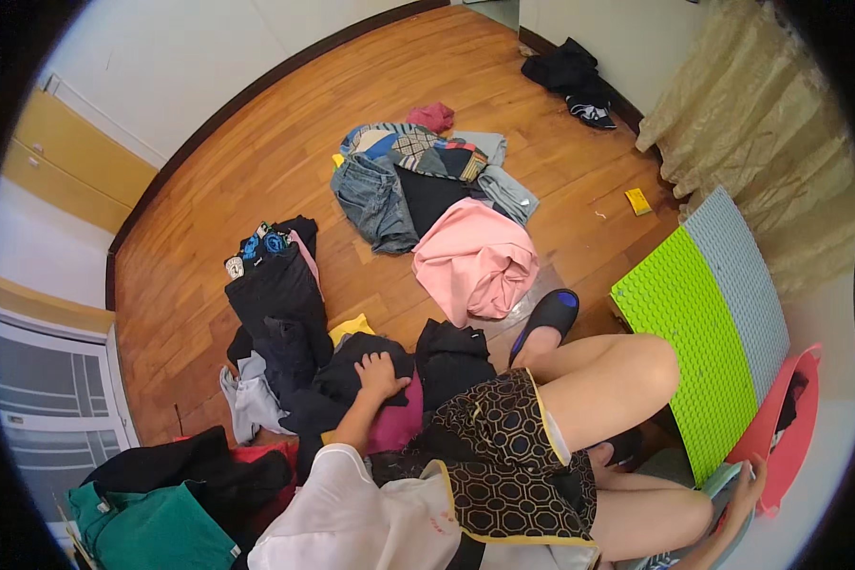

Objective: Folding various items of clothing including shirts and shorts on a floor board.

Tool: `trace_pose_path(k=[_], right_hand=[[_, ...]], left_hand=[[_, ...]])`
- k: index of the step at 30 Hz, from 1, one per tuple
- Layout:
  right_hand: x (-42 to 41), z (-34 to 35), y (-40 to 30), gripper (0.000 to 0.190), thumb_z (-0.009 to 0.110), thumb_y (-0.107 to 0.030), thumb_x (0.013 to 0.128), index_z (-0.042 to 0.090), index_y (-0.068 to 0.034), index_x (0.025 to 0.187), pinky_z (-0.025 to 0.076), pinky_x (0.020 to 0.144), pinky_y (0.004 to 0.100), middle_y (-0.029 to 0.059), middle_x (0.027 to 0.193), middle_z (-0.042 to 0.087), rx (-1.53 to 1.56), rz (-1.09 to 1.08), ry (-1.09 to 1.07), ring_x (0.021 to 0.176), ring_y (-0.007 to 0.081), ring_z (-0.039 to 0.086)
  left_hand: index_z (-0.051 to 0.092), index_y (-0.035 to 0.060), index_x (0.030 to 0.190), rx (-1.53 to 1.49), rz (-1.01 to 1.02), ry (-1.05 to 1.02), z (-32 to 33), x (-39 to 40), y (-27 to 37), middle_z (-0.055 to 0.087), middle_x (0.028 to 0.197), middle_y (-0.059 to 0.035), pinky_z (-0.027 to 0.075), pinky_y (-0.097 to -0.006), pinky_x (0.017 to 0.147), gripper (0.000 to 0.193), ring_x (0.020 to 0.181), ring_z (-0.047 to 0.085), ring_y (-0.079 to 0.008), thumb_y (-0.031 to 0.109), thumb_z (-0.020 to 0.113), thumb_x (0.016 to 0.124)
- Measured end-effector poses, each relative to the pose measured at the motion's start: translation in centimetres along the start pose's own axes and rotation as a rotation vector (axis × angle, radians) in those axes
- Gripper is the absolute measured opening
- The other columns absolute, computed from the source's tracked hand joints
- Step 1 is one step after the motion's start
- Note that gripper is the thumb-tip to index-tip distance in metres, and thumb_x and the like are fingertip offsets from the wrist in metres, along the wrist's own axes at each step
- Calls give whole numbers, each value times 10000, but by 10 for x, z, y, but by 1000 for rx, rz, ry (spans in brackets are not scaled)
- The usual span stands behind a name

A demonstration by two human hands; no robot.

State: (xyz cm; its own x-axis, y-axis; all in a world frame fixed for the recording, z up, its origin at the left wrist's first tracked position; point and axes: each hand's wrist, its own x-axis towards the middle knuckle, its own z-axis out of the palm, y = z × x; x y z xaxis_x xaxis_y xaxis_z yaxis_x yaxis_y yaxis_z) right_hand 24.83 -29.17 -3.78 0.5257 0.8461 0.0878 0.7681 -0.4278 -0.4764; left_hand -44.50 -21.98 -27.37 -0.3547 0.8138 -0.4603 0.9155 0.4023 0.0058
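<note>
My left hand (379, 376) rests with spread fingers on a dark garment (342, 367) in the heap beside my thigh. Under and next to it lie a magenta cloth (399, 424), a folded black garment (454, 360) and a yellow cloth (351, 326). At the lower right, my right hand (752, 481) has its fingers on the rim of a grey-green basket (729, 479) with clothes inside. Farther ahead on the floor, a pink garment (474, 263) lies by denim shorts (376, 203) and a patchwork-patterned garment (427, 151).
A green and grey studded board (691, 320) stands beside my knees, near a pink basket (784, 427). Black clothes (281, 292) and a green garment (149, 527) lie at left. A yellow packet (638, 201) and a black garment (561, 68) lie near the curtain (748, 128).
</note>
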Motion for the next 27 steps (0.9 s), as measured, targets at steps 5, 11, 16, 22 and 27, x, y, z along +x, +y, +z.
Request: trace_pose_path(k=[5, 11, 16, 22, 27], right_hand=[[4, 42, -31, 196, 544, -75, 823, 547, 4, 1002, 396, 830, 356, 122, 964, 556, -133, -277, 71, 926, 263, 515], [-10, 45, -47, 159, 536, -66, 797, 541, 10, 936, 371, 835, 357, 125, 905, 549, -239, -296, 77, 888, 273, 509], [-13, 46, -42, 134, 532, -46, 787, 540, 6, 910, 380, 814, 350, 121, 887, 545, -203, -289, 142, 873, 267, 508], [-16, 45, -68, 121, 520, 9, 755, 515, 13, 877, 382, 808, 351, 135, 901, 531, -201, -313, 157, 866, 289, 496], [-10, 42, -75, 128, 524, 19, 750, 514, 9, 878, 388, 794, 347, 136, 928, 526, -103, -261, 163, 882, 283, 497]], left_hand=[[551, 28, 1000, -181, 358, 193, 37, 21, 34, 523, 988, -163, 367, -445, 898, 474, 1032, 453, -327, 307, 731, 661], [522, 7, 1045, -77, 292, -71, 58, 34, 80, 536, 1061, -173, 417, -405, 868, 634, 999, 501, -332, 379, 774, 598], [512, 39, 1123, -102, 97, -410, 69, 65, 72, 519, 1184, -184, 402, -385, 928, 790, 1097, 499, -324, 442, 810, 513], [591, 31, 1058, -341, 289, -174, 42, 88, 66, 608, 1023, -194, 446, -368, 872, 669, 952, 583, -329, 292, 764, 467], [512, 2, 836, -586, 575, 690, -142, 81, 99, 452, 892, -175, 384, -419, 796, 319, 891, 451, -364, 25, 610, 533]])
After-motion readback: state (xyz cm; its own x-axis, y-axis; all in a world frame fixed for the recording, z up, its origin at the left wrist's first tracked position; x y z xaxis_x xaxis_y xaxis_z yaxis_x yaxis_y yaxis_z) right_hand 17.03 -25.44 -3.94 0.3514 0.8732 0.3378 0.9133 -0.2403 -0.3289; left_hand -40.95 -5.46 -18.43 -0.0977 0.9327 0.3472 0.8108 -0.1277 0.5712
